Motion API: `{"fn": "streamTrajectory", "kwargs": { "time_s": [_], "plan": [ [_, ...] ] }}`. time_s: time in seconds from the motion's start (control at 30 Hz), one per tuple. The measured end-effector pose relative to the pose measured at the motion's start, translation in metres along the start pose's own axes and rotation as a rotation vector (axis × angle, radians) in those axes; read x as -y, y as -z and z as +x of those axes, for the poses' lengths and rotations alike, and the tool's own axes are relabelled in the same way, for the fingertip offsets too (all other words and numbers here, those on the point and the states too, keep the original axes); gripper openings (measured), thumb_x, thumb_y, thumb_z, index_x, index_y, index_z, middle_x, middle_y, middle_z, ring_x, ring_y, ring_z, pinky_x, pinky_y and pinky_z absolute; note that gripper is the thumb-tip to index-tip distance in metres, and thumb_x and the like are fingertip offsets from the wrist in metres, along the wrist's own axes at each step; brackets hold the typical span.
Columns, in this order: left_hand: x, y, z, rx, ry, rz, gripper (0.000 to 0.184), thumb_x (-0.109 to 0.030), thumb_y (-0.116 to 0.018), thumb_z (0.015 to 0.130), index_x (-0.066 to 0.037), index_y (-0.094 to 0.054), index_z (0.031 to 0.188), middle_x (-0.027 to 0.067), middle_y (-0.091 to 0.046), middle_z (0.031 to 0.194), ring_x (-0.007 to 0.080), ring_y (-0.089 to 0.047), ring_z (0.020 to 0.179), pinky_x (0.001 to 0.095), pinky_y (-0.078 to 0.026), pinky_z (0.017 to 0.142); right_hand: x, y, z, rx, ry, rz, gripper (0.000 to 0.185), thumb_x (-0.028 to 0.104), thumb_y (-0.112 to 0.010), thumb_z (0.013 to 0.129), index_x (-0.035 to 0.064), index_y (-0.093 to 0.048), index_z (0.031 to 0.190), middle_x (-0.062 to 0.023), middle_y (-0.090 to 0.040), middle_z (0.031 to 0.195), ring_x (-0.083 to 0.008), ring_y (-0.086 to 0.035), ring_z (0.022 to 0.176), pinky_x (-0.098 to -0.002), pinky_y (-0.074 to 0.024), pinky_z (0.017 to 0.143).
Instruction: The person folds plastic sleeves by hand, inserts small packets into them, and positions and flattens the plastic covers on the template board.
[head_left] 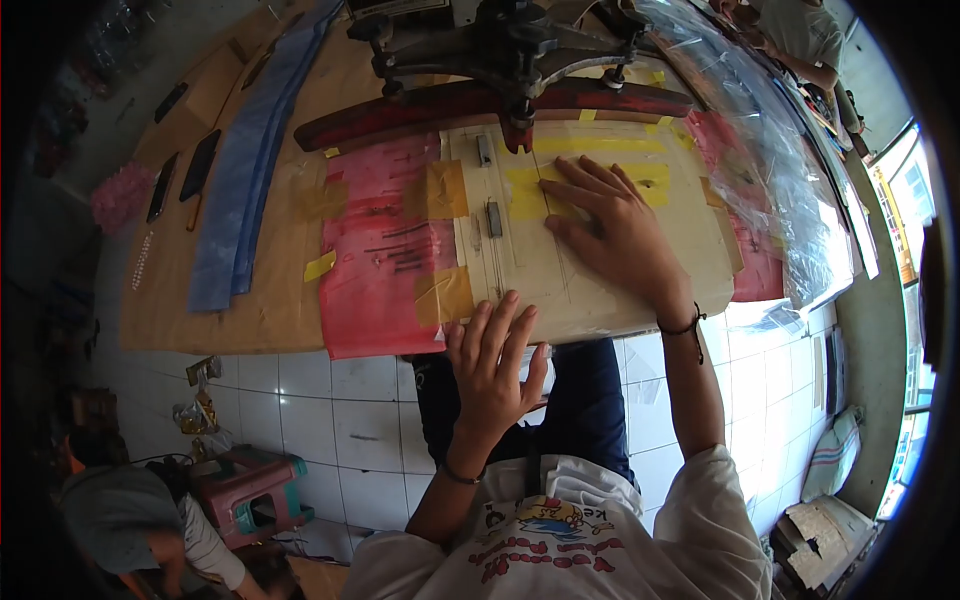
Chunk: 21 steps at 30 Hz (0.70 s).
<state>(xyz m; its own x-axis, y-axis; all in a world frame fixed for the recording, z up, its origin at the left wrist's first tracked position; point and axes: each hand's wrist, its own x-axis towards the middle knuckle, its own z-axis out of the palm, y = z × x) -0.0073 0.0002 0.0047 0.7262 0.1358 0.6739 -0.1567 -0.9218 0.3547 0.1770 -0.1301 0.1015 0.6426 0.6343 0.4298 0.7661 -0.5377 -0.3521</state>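
My right hand lies flat with fingers spread on a pale, plastic-covered work surface, over strips of yellow tape. Lower and to the left, my left hand rests its fingertips at the front edge of that surface, its fingers extended. Neither hand holds anything. Two small grey metal blocks sit on the surface left of my right hand. Beyond the fingers stands a dark metal frame with screw knobs, carrying a long red bar. A red sheet, taped down with brown tape, lies left.
Folded blue plastic strips, a phone and a pink bundle lie on the left. Clear plastic sheeting covers the right side. A stool and another person are at lower left; a further person is at upper right.
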Motion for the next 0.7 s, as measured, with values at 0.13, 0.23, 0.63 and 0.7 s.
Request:
{"fn": "streamTrajectory", "kwargs": {
  "time_s": [0.13, 0.23, 0.63, 0.7],
  "plan": [
    [0.007, -0.009, -0.003, -0.056, -0.058, 0.053, 0.047, -0.028, -0.066, 0.091, -0.010, -0.060, 0.134, 0.0098, -0.055, 0.145, 0.0324, -0.042, 0.138, 0.0519, -0.014, 0.121, 0.001, 0.001, 0.000, 0.004, -0.007, -0.002, 0.039, 0.031, -0.068, 0.092, 0.0134, -0.070, 0.127, -0.0153, -0.056, 0.145, -0.0364, -0.045, 0.141, -0.0504, -0.0285, 0.121],
    [0.008, -0.013, -0.004, -0.088, -0.072, 0.067, 0.046, -0.030, -0.065, 0.091, -0.010, -0.061, 0.132, 0.0098, -0.056, 0.144, 0.0322, -0.042, 0.138, 0.0520, -0.015, 0.121, 0.001, 0.002, 0.000, 0.008, -0.008, 0.003, 0.040, 0.031, -0.068, 0.091, 0.0134, -0.070, 0.127, -0.0153, -0.056, 0.146, -0.0366, -0.045, 0.141, -0.0507, -0.0282, 0.121],
    [0.011, -0.018, -0.006, -0.117, -0.084, 0.101, 0.045, -0.031, -0.064, 0.089, -0.011, -0.061, 0.129, 0.0094, -0.057, 0.141, 0.0322, -0.043, 0.135, 0.0522, -0.016, 0.120, 0.002, 0.005, -0.001, 0.027, -0.014, -0.007, 0.041, 0.030, -0.068, 0.091, 0.0136, -0.069, 0.129, -0.0145, -0.054, 0.148, -0.0353, -0.042, 0.143, -0.0495, -0.0262, 0.122],
    [0.012, -0.020, -0.007, -0.130, -0.087, 0.099, 0.044, -0.032, -0.064, 0.089, -0.012, -0.062, 0.129, 0.0094, -0.057, 0.141, 0.0325, -0.043, 0.135, 0.0524, -0.016, 0.120, 0.002, 0.005, -0.002, 0.024, -0.012, -0.004, 0.041, 0.030, -0.068, 0.092, 0.0130, -0.069, 0.129, -0.0145, -0.054, 0.148, -0.0354, -0.042, 0.143, -0.0492, -0.0260, 0.122]
  ]
}}
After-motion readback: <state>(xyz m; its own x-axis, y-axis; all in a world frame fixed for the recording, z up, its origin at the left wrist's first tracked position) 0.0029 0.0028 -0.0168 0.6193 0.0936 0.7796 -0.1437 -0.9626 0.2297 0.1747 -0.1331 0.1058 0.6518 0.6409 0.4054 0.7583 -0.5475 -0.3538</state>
